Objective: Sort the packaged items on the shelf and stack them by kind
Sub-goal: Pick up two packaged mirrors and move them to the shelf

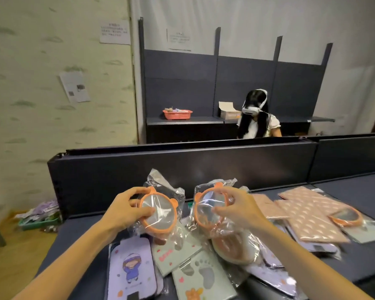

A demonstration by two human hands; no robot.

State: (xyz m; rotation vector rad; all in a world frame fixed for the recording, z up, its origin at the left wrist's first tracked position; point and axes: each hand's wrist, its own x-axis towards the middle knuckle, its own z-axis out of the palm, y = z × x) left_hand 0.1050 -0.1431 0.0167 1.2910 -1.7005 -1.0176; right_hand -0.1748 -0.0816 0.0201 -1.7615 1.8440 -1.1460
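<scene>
Fingers (pixel 139 211) around round, crinkly-bagged mirrors (pixel 158 211)

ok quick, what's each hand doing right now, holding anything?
Left hand: holds a bagged orange-rimmed mirror.
Right hand: holds a second bagged orange mirror.

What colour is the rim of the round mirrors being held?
Orange, on both bagged mirrors; head view.

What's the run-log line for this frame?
left hand: grips orange mirror | right hand: grips second orange mirror | stage: sorting, unstacked
</scene>
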